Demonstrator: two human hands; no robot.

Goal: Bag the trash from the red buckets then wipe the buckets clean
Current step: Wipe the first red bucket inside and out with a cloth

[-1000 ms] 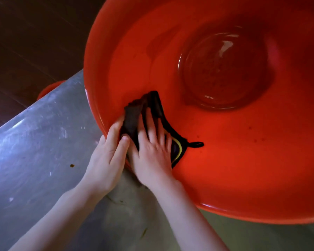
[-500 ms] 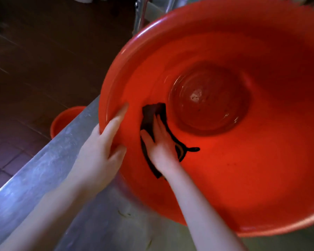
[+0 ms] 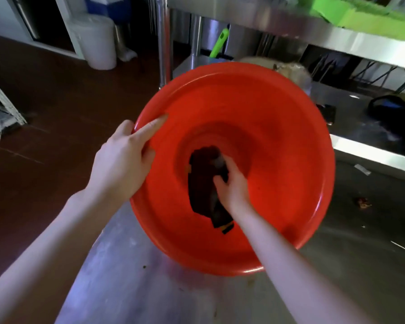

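A big red bucket lies tilted on the steel table, its mouth turned toward me. My left hand clasps its left rim, forefinger stretched along the inside edge. Deep inside, my right hand presses a dark cloth with a yellow-trimmed edge against the wall near the bottom. The cloth covers part of the bucket's floor.
The steel table carries small scraps, one brown bit at the right. A steel shelf with green things stands behind. A white bin sits on the dark floor at the back left. A dark bag lies at the right.
My right hand has slid the cloth from the near rim down toward the bucket's bottom. My left hand let go of the cloth and took the rim. My view has pulled back.
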